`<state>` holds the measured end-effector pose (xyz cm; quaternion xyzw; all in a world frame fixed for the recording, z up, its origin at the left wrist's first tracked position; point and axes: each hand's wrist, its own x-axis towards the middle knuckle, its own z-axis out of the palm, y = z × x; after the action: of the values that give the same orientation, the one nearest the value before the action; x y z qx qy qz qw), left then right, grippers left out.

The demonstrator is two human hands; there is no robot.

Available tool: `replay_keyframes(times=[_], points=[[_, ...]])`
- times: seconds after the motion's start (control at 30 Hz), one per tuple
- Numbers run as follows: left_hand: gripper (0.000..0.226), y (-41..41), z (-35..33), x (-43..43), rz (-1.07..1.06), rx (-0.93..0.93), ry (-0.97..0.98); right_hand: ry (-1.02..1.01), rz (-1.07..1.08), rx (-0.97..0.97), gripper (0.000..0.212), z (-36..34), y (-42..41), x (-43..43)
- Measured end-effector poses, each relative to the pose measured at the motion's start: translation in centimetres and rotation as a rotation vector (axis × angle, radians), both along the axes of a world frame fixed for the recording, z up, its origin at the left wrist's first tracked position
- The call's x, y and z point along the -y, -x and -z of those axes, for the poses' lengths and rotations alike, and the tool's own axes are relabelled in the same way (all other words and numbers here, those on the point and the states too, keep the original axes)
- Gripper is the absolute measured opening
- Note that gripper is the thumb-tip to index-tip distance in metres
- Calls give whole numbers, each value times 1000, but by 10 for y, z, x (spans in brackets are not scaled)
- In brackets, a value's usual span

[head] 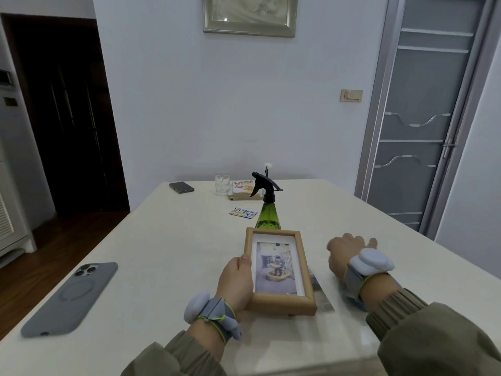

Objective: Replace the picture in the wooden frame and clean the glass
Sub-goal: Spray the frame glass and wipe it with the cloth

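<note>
- The left hand (236, 280) gripped the frame (279, 270) by its left edge, thumb on the front rail, fingers hidden behind it.
- The frame stood tilted on the table (168, 240), glass toward the camera, a picture (274, 268) inside.
- A loose photo (321, 294) lay flat just right of the frame, partly behind it.
- The right hand (345, 253) was right of the frame, apart from it, knuckles up; its fingers curled away, so their state could not be told.
- A spray bottle (267, 213) stood just beyond the left thumb, behind the frame.
- A phone (70, 299) lay well left of the left hand.
</note>
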<state>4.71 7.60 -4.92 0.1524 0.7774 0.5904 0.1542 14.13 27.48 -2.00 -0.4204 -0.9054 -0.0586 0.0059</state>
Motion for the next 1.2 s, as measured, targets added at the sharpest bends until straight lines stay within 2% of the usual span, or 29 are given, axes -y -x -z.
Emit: replay_keyframes(times=[0.13, 0.23, 0.33, 0.4, 0.47, 0.53, 0.6, 0.87, 1.0, 1.2], points=[[41, 11, 4, 6, -7, 2, -21, 109, -188, -74, 39, -9, 22, 27], [39, 23, 6, 15, -38, 11, -78, 155, -253, -129, 34, -11, 36, 54], [38, 34, 3, 28, -91, -8, -102, 250, -302, -320, 22, -7, 46, 73], [33, 41, 0, 37, -129, -17, -117, 384, -304, -539, 31, -4, 56, 85], [35, 54, 3, 45, -165, -18, -129, 616, -283, -733, 40, 0, 68, 98], [36, 64, 2, 54, -190, -16, -139, 906, -240, -831, 44, 5, 83, 108], [33, 73, 2, 59, -203, -1, -151, 1076, -198, -849, 48, 10, 97, 113], [30, 98, -5, 64, -229, 15, -160, 1035, -220, -888, 53, 17, 140, 125], [40, 107, -5, 58, -215, 27, -179, 1082, -191, -898, 49, 10, 146, 127], [20, 113, -3, 48, -182, 44, -179, 1182, -128, -918, 52, 17, 155, 114]])
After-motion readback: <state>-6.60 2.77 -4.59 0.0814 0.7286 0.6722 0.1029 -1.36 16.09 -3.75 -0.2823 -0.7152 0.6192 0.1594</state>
